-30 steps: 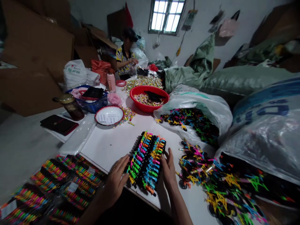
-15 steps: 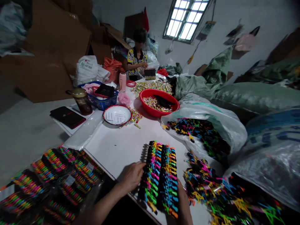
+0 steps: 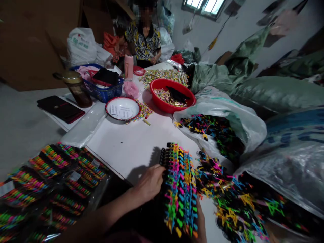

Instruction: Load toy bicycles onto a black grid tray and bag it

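Between my two hands is a block of small toy bicycles (image 3: 181,185) with black wheels and bright pink, green, blue, yellow and orange frames, lined up in rows. My left hand (image 3: 150,180) grips the block's left side, fingers closed against the black wheels. On the right side my right hand (image 3: 200,219) is closed against the block, with its fingertips mostly hidden. The block is tilted, with its near end over the table's front edge. Close by on the right lies a loose heap of toy bicycles (image 3: 227,202).
An open plastic sack (image 3: 253,135) of toy bicycles lies behind the heap. Farther back are a red basin (image 3: 162,105), a white enamel dish (image 3: 131,116) and a blue basket (image 3: 103,95). Bagged toy bicycles (image 3: 50,182) lie at the lower left. A co-worker (image 3: 145,42) sits across the table.
My hands have pushed the two separate rows together into one block and tilted it up. The view has shifted lower and closer. The co-worker's hands have moved apart.
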### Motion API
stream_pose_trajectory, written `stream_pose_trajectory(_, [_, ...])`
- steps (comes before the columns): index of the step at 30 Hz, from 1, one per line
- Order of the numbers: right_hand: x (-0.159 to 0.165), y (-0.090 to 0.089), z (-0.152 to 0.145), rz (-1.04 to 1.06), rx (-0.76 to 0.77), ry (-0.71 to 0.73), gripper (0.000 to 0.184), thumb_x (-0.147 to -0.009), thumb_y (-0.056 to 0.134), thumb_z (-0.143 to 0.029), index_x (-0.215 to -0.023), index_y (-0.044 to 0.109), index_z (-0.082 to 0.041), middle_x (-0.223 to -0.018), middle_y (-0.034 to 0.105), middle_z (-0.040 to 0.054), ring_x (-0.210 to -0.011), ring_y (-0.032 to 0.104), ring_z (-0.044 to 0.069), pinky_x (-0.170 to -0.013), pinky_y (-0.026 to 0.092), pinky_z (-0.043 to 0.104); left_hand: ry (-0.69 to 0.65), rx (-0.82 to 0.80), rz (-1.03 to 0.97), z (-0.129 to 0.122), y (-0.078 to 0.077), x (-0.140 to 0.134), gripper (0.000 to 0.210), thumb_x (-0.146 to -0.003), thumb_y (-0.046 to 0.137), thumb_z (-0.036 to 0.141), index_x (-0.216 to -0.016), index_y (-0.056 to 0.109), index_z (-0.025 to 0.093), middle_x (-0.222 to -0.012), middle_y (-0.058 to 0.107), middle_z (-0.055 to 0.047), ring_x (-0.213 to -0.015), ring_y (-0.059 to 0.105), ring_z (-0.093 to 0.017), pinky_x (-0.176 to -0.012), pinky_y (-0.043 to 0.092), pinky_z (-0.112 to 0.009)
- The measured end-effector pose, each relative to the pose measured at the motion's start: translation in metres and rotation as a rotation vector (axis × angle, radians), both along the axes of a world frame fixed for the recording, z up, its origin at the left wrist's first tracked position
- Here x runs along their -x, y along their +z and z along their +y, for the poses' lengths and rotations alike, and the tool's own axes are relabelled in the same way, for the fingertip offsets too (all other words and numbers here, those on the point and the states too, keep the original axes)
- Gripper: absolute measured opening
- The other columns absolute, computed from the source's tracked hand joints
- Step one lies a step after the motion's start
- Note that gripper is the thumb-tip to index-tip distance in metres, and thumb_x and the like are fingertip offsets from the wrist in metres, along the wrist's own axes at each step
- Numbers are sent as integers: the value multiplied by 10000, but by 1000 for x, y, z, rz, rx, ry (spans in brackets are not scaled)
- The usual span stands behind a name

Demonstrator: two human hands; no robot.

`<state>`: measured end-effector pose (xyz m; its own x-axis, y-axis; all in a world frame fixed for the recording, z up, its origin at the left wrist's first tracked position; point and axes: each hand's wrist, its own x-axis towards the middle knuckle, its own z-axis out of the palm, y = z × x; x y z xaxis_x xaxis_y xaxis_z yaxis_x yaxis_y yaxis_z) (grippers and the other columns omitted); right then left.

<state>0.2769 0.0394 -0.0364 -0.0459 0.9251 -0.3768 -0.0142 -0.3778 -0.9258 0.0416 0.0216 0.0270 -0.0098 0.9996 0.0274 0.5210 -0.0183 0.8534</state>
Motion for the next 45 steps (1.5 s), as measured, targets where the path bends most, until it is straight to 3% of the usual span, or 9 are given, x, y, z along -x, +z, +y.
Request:
stream_pose_trajectory(7, [16, 60, 52, 214, -20, -238, 508, -767, 568, -570, -1156, 624, -248, -904, 739, 12, -861, 690, 205, -853, 530, 371, -173, -140, 1, 96, 40, -2, 165, -737, 450, 61, -701, 579, 157, -728, 620, -37, -706, 559, -161, -660, 404, -277])
stream_pose_trajectory(13, [2, 87, 63, 263, -117, -270, 395, -756, 637, -487, -1051, 648, -225, -774, 725, -19, -749, 692, 178, -775, 555, 337, -161, -149, -116, 112, 34, -12, 165, -727, 459, 81, -691, 604, 151, -673, 626, -18, -645, 538, -135, -589, 387, -249])
stream_pose_trajectory(18, [1, 68, 28, 122, -18, -155, 443, -737, 639, -543, -1031, 660, -213, -844, 732, 4, -828, 685, 221, -729, 564, 338, -102, -124, -177, 51, 11, -6, 292, -729, 412, 83, -886, 652, 140, -902, 683, -68, -829, 603, -168, -741, 460, -289])
stream_pose_trajectory(23, [61, 38, -9, 68, -46, 32, 503, -758, 624, -554, -1130, 635, -215, -1195, 652, 36, -1124, 578, 245, -925, 488, 353, 129, 135, -408, -21, -37, 46, 310, -728, 464, 208, -971, 650, 159, -963, 703, -62, -928, 634, -201, -843, 492, -312])
stream_pose_trajectory(28, [100, 24, 6, 40, -164, 265, 495, -889, 470, -480, -1303, 508, -212, -1275, 596, 67, -1147, 558, 228, -978, 447, 389, 198, 261, -487, -28, -68, 95, 299, -708, 541, 304, -936, 664, 154, -949, 726, -57, -891, 658, -232, -824, 515, -332])
stream_pose_trajectory(36, [51, 8, 23, -956, -849, 605, 407, -862, 447, -202, -1254, 551, -182, -1320, 537, 136, -1220, 474, 297, -1014, 398, 508, 187, 211, -456, 1, -75, 87, 338, -686, 536, 305, -940, 685, 139, -927, 736, -61, -829, 663, -220, -794, 516, -326])
stream_pose_trajectory(40, [23, -9, -28, -1082, -945, 717, 494, -840, 536, -235, -1328, 473, -197, -1344, 526, 128, -1233, 472, 308, -1003, 416, 504, 268, 214, -294, 0, -67, 111, 413, -693, 563, 433, -955, 670, 132, -864, 735, -75, -801, 667, -223, -782, 526, -336])
stream_pose_trajectory(43, [6, -13, -62, -1024, -948, 732, 445, -865, 510, -198, -1309, 496, -223, -1279, 587, 108, -1170, 527, 282, -981, 431, 484, 596, 180, 114, -7, -48, 159, 463, -713, 521, 492, -1015, 651, 167, -906, 720, -36, -829, 661, -214, -772, 536, -333])
stream_pose_trajectory(45, [-1, -9, -71, -923, -909, 691, 354, -896, 444, -163, -1217, 577, -234, -1153, 661, 91, -1052, 589, 248, -905, 477, 431, 751, 188, 259, -9, -34, 202, 530, -775, 444, 474, -1161, 571, 133, -1035, 677, -68, -971, 620, -288, -852, 498, -458])
